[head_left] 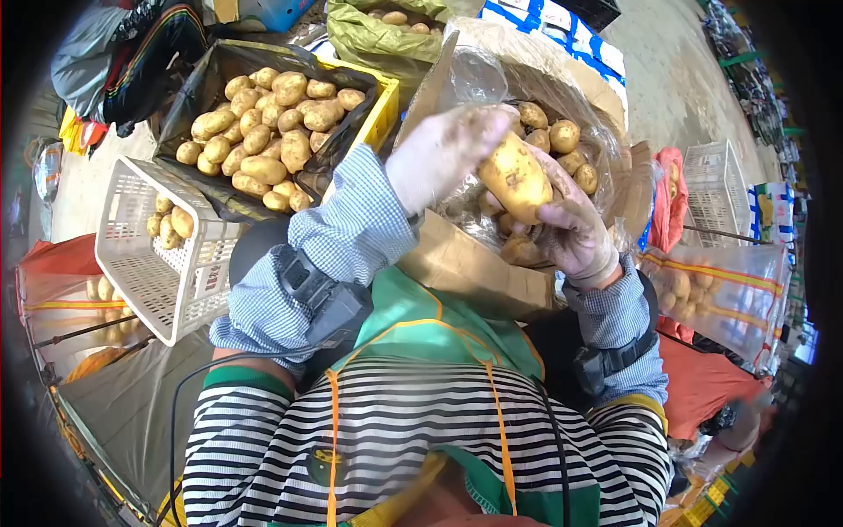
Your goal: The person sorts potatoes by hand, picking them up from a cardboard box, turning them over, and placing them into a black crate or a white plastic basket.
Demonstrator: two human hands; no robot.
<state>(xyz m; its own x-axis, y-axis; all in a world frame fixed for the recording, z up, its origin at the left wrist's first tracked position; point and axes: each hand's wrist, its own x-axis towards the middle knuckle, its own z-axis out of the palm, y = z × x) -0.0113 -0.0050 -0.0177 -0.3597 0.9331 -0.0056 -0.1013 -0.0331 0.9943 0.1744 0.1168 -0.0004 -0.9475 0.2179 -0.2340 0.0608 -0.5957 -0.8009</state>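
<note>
A large yellow potato (515, 178) with dark dirt specks is held over the cardboard box (479, 268). My right hand (575, 230) is closed around it from the right, with the thumb on its lower end and the fingers behind. At the potato's upper left, my left hand (446, 156) has its fingers stretched out, fingertips right at the skin. Motion blurs that hand a little. Below both hands, more potatoes (564, 136) lie in the box inside a clear plastic liner (479, 75).
A yellow crate (385, 110) lined with black plastic holds many potatoes at left. Nearer stands a white basket (206, 290) with several potatoes. A green sack (373, 39) is behind, and a clear bag of potatoes (724, 294) lies at right. Someone's dark-clothed leg (162, 57) shows at upper left.
</note>
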